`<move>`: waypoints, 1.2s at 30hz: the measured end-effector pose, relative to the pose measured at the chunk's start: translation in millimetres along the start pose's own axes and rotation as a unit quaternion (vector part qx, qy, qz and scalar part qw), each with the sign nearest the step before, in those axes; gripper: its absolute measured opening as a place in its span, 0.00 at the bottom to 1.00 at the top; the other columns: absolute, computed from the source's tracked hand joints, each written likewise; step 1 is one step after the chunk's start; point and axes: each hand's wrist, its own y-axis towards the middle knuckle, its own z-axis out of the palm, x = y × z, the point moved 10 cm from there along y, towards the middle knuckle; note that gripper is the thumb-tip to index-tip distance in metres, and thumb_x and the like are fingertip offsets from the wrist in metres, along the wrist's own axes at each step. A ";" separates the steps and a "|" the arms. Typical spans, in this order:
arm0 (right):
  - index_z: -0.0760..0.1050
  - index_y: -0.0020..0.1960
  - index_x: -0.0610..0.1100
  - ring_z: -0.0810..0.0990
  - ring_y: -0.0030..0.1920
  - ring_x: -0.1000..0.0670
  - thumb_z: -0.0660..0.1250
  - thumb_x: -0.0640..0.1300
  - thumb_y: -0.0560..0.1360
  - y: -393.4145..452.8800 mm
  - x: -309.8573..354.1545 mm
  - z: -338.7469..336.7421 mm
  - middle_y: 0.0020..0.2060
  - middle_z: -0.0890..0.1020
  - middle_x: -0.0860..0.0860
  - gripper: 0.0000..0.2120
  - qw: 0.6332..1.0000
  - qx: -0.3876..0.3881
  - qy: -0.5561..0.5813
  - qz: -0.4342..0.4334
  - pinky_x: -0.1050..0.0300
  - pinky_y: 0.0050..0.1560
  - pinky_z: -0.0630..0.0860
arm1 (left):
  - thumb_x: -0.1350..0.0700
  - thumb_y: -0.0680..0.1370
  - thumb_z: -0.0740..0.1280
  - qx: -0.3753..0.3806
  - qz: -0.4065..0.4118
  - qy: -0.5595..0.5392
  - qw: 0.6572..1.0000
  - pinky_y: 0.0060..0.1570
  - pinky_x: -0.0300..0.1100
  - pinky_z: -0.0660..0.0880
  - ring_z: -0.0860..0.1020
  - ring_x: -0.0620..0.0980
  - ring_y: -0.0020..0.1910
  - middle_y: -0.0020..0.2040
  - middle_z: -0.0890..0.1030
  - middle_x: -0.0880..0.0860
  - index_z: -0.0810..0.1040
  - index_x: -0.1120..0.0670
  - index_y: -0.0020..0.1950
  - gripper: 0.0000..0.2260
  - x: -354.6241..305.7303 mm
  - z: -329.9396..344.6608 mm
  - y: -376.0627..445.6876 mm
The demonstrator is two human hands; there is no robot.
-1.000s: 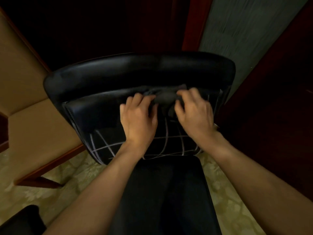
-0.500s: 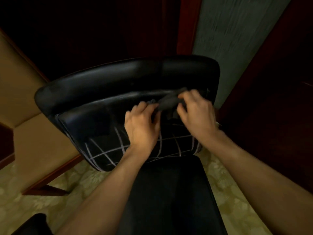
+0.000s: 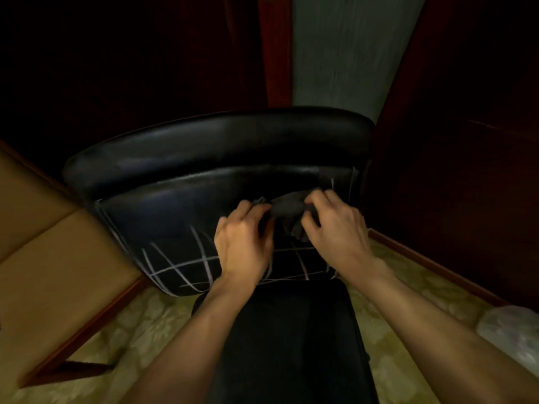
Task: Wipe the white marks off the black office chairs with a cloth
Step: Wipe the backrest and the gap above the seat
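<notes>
Seen from the head camera, both forearms reach forward to a black office chair crossed with white marks, the left hand and right hand knuckles-up, fingers curled gripping a dark cloth against the backrest.

1 black office chair, 1 dark cloth, 2 hands: left hand, right hand, 1 tan cabinet, white marks: several crossing lines, count unclear
</notes>
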 end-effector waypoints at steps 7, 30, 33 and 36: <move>0.74 0.55 0.42 0.80 0.38 0.38 0.66 0.44 0.76 3.9 -63.6 -69.9 0.45 0.79 0.43 0.09 0.989 -0.108 -0.055 0.082 0.53 0.33 0.70 | 0.56 0.78 0.69 -0.004 0.058 -0.093 0.994 0.45 0.51 0.77 0.80 0.52 0.44 0.51 0.79 0.52 0.81 0.53 0.59 0.11 -92.8 15.9 39.5; 0.73 0.58 0.46 0.82 0.47 0.40 0.65 0.46 0.78 -56.4 -93.4 4.1 0.53 0.80 0.47 0.10 0.993 0.055 0.023 0.106 0.52 0.43 0.73 | 0.57 0.76 0.71 0.118 0.006 0.012 0.993 0.50 0.48 0.73 0.80 0.53 0.46 0.51 0.79 0.51 0.81 0.51 0.58 0.11 -69.2 66.1 -30.8; 0.74 0.57 0.47 0.81 0.48 0.43 0.65 0.47 0.78 -41.4 -87.5 -20.5 0.52 0.80 0.48 0.09 0.994 0.029 0.043 0.099 0.51 0.45 0.75 | 0.57 0.76 0.71 0.081 0.017 -0.009 0.997 0.48 0.49 0.76 0.80 0.53 0.45 0.50 0.78 0.52 0.81 0.53 0.58 0.11 -79.8 47.0 -16.9; 0.77 0.57 0.45 0.82 0.46 0.43 0.67 0.44 0.76 -11.7 -75.5 -79.9 0.50 0.81 0.47 0.10 0.987 -0.114 0.089 0.068 0.50 0.42 0.78 | 0.56 0.77 0.70 -0.005 0.039 -0.065 0.997 0.45 0.48 0.75 0.79 0.53 0.45 0.49 0.79 0.53 0.81 0.54 0.58 0.09 -100.9 11.2 15.0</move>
